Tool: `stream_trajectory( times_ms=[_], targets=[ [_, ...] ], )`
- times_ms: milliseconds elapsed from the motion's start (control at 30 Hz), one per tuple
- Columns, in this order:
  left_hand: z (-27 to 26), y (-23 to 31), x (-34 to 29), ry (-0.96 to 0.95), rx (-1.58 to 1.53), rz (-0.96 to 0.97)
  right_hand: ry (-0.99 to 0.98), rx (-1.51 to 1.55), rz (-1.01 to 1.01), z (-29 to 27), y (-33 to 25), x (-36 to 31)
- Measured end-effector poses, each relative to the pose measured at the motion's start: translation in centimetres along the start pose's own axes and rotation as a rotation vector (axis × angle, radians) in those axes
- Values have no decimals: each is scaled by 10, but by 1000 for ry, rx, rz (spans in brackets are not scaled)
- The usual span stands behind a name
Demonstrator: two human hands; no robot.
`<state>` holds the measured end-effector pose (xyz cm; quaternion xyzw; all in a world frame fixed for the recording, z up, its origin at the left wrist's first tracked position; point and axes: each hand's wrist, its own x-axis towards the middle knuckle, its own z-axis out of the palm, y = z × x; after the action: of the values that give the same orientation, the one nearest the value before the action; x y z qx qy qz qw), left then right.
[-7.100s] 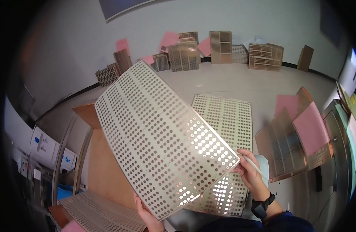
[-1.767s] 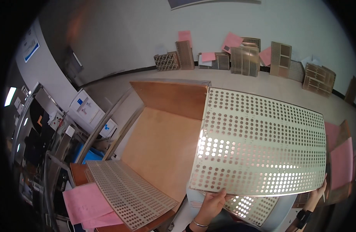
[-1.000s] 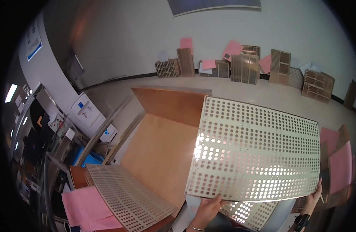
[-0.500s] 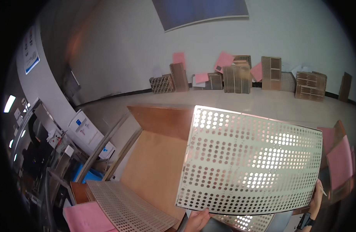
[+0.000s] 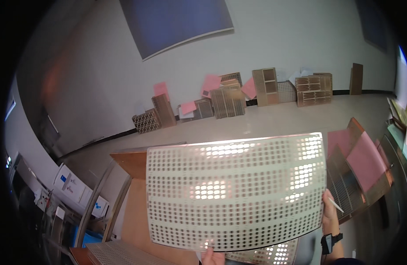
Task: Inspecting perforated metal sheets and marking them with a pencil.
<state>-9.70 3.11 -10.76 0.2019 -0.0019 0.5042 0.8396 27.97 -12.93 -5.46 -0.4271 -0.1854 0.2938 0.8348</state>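
Observation:
I hold up a large, thin circuit board panel (image 5: pixel 238 212), pale with rows of shiny metal dots, slightly bowed. My left hand (image 5: pixel 212 258) is closed on its bottom edge; only some fingers show below it. At the right edge my right hand (image 5: pixel 329 212) grips the panel, and a thin white pen-like stick (image 5: pixel 336 205) sticks out from that hand. Beneath the raised panel part of a similar dotted panel (image 5: pixel 280 254) shows. Another dotted panel (image 5: pixel 124 255) lies at lower left against the wooden rack (image 5: pixel 135 212).
To the right stands a wooden holder (image 5: pixel 355 128) with pink sheets (image 5: pixel 367 159) and a dark board (image 5: pixel 344 190). Several boards (image 5: pixel 227 104) lean along the far wall. Metal rails (image 5: pixel 95 198) and a white cabinet (image 5: pixel 75 187) are at left.
My view has turned to the right, so the wall and racks sit further left. The panel has tilted, its right side now higher, and reflections have shifted. Both hands keep their hold.

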Motion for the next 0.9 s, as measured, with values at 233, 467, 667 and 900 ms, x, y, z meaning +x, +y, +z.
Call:
stream_trajectory(
  times_ms=[233,467,667,900],
  targets=[
    [43,20,8,767,271,0,-156,19,196,45,24,-10],
    [-21,48,-25,547,510,41,-282,-38,310,74,10,-23],
    [-61,61,-50,561,766,34,-420,-186,343,88,-6,-22],
    [-24,90,-34,592,529,159,-474,-97,542,114,5,10]
  ],
)
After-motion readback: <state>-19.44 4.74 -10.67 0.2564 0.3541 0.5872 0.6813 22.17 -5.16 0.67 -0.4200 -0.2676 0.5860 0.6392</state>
